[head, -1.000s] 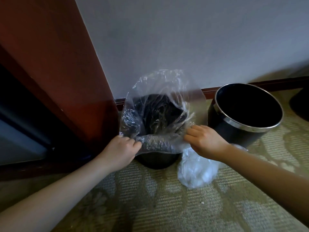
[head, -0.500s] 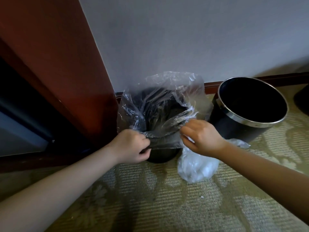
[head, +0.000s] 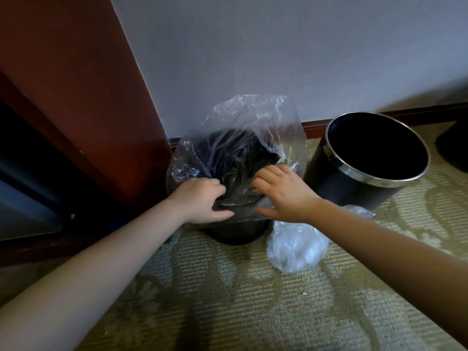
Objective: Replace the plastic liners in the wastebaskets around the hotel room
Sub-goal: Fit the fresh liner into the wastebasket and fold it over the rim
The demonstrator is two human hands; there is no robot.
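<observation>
A black wastebasket [head: 236, 233] stands on the carpet against the wall, with a clear plastic liner [head: 253, 117] billowing up out of its mouth. My left hand [head: 202, 198] grips the liner and the near rim, thumb outside and fingers curled inside. My right hand [head: 283, 193] lies over the near right rim with fingers spread, pressing the plastic down. A second black wastebasket [head: 374, 158] with a chrome rim stands to the right, tilted toward me and without a liner.
A crumpled bag of clear plastic [head: 296, 247] lies on the patterned carpet [head: 228, 300] between the two baskets. A dark red wooden panel [head: 83, 97] rises at the left. Another dark object [head: 453, 148] sits at the far right edge.
Both hands moved from pulling the liner's edge apart to pushing it down over the near rim. My right hand opened and flattened. The liner's far side puffed higher.
</observation>
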